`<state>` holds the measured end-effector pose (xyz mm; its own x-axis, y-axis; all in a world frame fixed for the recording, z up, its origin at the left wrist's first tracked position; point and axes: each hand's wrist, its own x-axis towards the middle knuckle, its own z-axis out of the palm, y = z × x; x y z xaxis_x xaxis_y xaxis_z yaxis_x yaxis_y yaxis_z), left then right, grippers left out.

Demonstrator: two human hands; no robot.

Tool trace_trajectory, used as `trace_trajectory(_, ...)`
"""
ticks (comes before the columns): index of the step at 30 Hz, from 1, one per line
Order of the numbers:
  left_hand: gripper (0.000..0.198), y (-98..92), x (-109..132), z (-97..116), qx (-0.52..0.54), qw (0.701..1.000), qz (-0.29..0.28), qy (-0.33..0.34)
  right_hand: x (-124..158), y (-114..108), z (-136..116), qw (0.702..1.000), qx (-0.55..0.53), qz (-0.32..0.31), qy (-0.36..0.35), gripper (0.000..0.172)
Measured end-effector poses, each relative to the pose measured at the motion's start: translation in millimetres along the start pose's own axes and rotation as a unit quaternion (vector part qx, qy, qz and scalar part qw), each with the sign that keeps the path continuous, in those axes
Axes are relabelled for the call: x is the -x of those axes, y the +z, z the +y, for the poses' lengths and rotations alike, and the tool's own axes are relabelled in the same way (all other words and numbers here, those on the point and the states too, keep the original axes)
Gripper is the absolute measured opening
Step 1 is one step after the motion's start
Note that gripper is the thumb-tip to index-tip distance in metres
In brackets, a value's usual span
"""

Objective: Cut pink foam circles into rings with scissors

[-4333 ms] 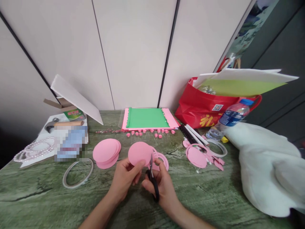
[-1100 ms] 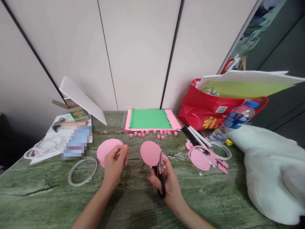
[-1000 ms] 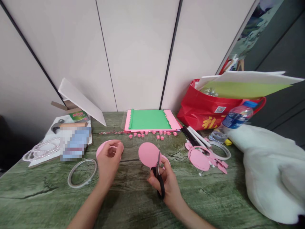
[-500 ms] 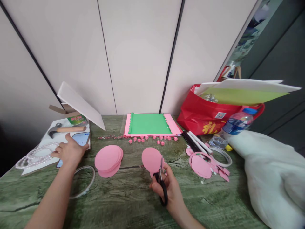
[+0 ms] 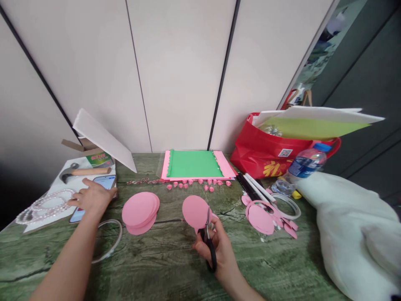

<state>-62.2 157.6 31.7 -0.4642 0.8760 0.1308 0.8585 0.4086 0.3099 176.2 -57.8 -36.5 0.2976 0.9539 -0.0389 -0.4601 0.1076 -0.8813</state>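
Yeah, at a green surface by pale panels, clutching scissors in right fingers, with left fingers spread over phone.

We see: pink discs | black-handled scissors | green sheet | red bag (yellow lettering) | green wood-grain counter

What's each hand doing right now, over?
Left hand: spread over phone, grip unclear. Right hand: holds scissors beside pink circle. Between hands: stacked pink circles.
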Motion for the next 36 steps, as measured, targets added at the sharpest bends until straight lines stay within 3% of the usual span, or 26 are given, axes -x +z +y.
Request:
trace_trajectory(5, 0.092, -5.0, 15, -4, 0.012, 0.998, 0.025, 0.056, 4, 4, -6, 0.999, 0.026, -0.030, -0.015, 0.058)
trace_trajectory(8, 0.071, -9.5, 48, 0, 0.057, 0.972, 0.131, 0.185, 7, 5, -7, 0.997, 0.038, -0.060, -0.032, 0.055)
trace_trajectory(9, 0.061, -10.5, 63, 4, 0.104, 0.955, 0.133, 0.243, 8, 5, -8, 0.996, 0.038, -0.070, -0.037, 0.054)
trace_trajectory(10, 0.052, -11.1, 80, 9, 0.169, 0.941, 0.094, 0.279, 8, 5, -8, 0.995, 0.038, -0.080, -0.041, 0.054)
trace_trajectory(12, 0.045, -12.3, 117, 21, 0.319, 0.899, -0.084, 0.288, 8, 5, -10, 0.994, 0.036, -0.093, -0.048, 0.056)
trace_trajectory(13, 0.049, -13.0, 136, 27, 0.389, 0.858, -0.197, 0.270, 8, 5, -11, 0.993, 0.035, -0.097, -0.050, 0.058)
trace_trajectory(14, 0.052, -14.0, 153, 33, 0.455, 0.810, -0.276, 0.248, 8, 6, -13, 0.993, 0.036, -0.097, -0.052, 0.059)
trace_trajectory(17, 0.047, -17.8, 191, 44, 0.563, 0.687, -0.404, 0.221, 8, 7, -22, 0.992, 0.047, -0.104, -0.054, 0.057)
trace_trajectory(21, 0.027, -20.5, 206, 48, 0.652, 0.615, -0.420, 0.139, 7, 10, -36, 0.989, 0.056, -0.124, -0.061, 0.059)
trace_trajectory(23, 0.025, -20.4, 207, 48, 0.698, 0.577, -0.414, 0.095, 5, 9, -39, 0.989, 0.065, -0.122, -0.061, 0.059)
trace_trajectory(26, 0.027, -19.6, 213, 48, 0.718, 0.528, -0.447, 0.077, 2, 6, -36, 0.989, 0.064, -0.119, -0.063, 0.059)
trace_trajectory(28, 0.028, -18.6, 219, 49, 0.699, 0.536, -0.466, 0.085, 0, 2, -32, 0.990, 0.056, -0.118, -0.059, 0.058)
trace_trajectory(33, 0.017, -12.8, 221, 53, 0.605, 0.668, -0.410, 0.137, -4, -6, -25, 0.988, 0.048, -0.139, -0.052, 0.050)
trace_trajectory(36, 0.020, -9.0, 215, 51, 0.567, 0.686, -0.422, 0.170, -6, -9, -24, 0.984, 0.049, -0.164, -0.058, 0.048)
